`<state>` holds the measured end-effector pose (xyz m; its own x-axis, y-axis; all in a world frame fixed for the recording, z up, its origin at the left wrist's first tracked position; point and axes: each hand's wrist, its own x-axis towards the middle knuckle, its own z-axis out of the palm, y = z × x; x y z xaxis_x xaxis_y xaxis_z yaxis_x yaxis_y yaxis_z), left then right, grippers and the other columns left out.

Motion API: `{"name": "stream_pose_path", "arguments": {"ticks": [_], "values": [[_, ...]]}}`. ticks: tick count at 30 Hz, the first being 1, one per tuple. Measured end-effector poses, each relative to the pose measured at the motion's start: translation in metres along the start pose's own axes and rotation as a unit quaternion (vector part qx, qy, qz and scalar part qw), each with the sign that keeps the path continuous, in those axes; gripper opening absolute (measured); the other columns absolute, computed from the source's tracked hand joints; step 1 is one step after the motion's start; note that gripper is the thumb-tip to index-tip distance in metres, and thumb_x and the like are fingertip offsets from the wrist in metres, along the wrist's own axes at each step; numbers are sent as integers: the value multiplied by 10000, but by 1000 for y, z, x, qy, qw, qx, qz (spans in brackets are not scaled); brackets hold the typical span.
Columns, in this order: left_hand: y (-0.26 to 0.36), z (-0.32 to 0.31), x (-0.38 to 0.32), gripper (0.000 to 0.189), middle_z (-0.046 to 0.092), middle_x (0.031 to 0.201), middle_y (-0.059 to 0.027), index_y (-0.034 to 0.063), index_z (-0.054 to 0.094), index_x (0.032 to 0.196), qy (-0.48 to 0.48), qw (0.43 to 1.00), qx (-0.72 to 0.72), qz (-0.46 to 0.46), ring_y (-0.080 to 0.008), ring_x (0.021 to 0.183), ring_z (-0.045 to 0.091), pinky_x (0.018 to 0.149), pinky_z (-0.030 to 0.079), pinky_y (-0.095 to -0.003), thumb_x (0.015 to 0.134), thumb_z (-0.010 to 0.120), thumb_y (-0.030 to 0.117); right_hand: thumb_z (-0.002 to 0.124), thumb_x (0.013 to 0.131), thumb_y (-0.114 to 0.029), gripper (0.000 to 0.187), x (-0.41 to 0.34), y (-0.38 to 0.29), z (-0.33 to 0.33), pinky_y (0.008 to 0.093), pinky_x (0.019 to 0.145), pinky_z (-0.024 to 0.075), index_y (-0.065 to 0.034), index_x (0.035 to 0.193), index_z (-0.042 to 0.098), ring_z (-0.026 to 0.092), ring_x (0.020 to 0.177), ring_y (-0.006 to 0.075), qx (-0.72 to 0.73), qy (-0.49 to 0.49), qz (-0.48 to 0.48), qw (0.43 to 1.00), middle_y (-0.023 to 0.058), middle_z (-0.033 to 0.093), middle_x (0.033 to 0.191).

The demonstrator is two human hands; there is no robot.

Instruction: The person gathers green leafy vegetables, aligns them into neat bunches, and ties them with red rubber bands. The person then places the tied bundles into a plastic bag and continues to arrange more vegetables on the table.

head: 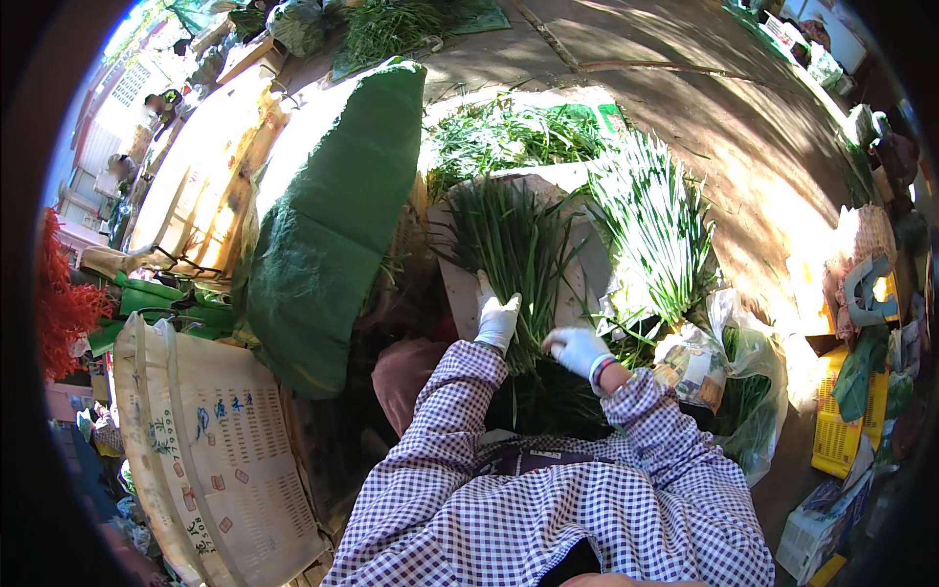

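Observation:
White gloves cover both my hands. My left hand point(499, 321) grips a bunch of long, flat green leaves, likely garlic chives point(513, 242), near its lower end; the leaf tips fan away from me over a pale board point(462, 293). Just right of the bunch's lower end is my right hand point(579, 351), its fingers loosely bent; whether it holds a leaf cannot be made out. A second large bunch of green leaves point(653, 227) lies to the right, its base beside a printed paper wrap point(691, 363). More loose greens lie dark below my hands.
Loose greens point(513, 136) are heaped beyond the board. A green cover point(330, 242) rises at left, above a white slotted plastic crate point(227, 440). At right are a clear plastic bag point(763, 411) holding greens and a yellow crate point(836, 418). People are far off at upper left.

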<state>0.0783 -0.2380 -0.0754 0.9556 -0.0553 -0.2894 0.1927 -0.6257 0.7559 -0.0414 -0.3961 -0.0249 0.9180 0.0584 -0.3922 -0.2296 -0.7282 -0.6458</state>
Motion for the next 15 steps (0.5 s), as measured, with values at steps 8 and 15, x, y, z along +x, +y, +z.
{"name": "stream_pose_path", "arguments": {"ticks": [8, 15], "values": [[-15, -17, -3, 799, 433, 1425, -231, 45, 387, 1444, 186, 976, -113, 30, -391, 1311, 413, 1095, 349, -396, 805, 749, 357, 680, 862, -413, 476, 89, 32, 2, 407, 834, 514, 0, 1086, 605, 653, 957, 348, 98, 244, 117, 958, 213, 668, 1031], [-102, -22, 39, 338, 692, 927, -172, 6, 685, 1005, 227, 958, 47, -166, -300, 874, 657, 826, 509, -402, 794, 738, 265, 726, 849, -278, 402, 86, 46, 31, 351, 815, 516, 31, 1075, 603, 654, 878, 288, 191, 318, 75, 926, 173, 670, 987]]}}
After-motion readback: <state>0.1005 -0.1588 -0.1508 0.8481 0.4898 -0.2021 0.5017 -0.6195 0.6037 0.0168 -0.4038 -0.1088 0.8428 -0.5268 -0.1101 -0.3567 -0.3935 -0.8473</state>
